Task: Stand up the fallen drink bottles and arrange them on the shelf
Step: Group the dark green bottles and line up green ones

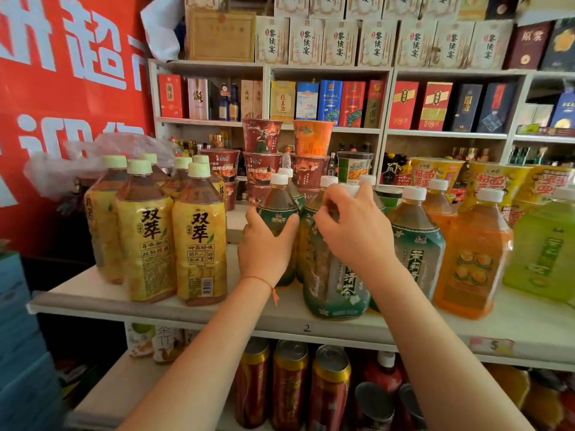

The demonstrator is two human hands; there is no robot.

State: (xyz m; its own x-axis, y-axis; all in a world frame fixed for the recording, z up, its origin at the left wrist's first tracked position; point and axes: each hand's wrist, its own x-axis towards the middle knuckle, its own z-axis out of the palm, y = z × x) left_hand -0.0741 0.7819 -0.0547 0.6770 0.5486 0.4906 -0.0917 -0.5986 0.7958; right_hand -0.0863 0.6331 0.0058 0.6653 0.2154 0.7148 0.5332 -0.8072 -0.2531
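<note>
Left hand gripping green tea bottle at shoulder; right hand pinching front bottle neck. Full, heavy, slick plastic: grasp low on body.

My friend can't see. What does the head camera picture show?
Two hands hold upright green tea bottles on a white shop shelf: the left hand grips one bottle, the right hand grips the front bottle near its top. Yellow tea bottles stand left, orange bottles right.

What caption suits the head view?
Left hand and right hand each grip an upright green tea bottle on the shelf.
</note>
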